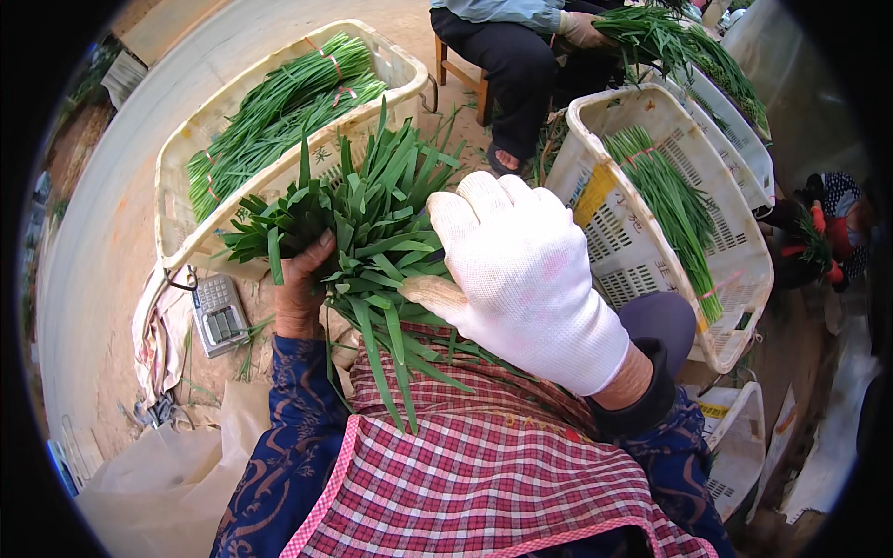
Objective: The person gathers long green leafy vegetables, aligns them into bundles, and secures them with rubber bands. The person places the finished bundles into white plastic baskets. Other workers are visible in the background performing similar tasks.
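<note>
My bare left hand (307, 272) is closed around a thick bunch of flat green leaves, probably garlic chives (377, 216), at the middle of the view. My right hand (523, 279), in a white knit glove, is at the right side of the same bunch, its fingers curled and the thumb against the leaves. Whether it grips any leaves is hidden behind the glove. Some long leaves hang down over the red checked apron (474, 481) on my lap.
A plastic crate (209, 244) with tied green bundles stands at upper left, another (739, 335) at right. Below the left crate lie a calculator-like device (220, 314) and a cloth (164, 335). A seated co-worker (516, 77) handles greens at the top; another person (837, 230) is at far right.
</note>
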Demonstrator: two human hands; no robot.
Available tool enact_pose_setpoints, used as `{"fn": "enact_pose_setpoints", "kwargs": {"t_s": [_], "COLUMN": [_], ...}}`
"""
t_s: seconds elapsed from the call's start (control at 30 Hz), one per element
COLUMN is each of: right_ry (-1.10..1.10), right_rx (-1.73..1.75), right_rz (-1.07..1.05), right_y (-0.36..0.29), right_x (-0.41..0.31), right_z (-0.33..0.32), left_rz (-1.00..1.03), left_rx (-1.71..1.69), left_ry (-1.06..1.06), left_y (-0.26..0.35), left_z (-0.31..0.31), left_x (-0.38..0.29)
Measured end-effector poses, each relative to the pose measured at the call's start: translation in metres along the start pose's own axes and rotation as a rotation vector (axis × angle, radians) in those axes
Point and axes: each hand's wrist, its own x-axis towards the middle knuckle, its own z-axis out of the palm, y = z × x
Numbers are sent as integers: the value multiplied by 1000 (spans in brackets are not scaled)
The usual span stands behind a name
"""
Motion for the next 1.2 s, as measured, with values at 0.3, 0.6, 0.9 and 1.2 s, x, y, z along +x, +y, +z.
{"fn": "enact_pose_setpoints", "kwargs": {"t_s": [0.3, 0.6, 0.9, 1.2], "right_ry": [-73, 9, 96, 239], "right_rx": [970, 1024, 121, 1431], "right_rz": [200, -262, -151, 366], "right_y": [11, 43, 27, 44], "right_x": [-6, -13, 4, -5], "right_z": [24, -74, 28, 10], "left_rz": [-106, -100, -103, -42], "left_rx": [49, 66, 104, -213], "left_ry": [-48, -42, -74, -47], "left_y": [2, -10, -7, -19], "left_z": [-3, -9, -3, -59], "left_x": [1, 5, 2, 15]}}
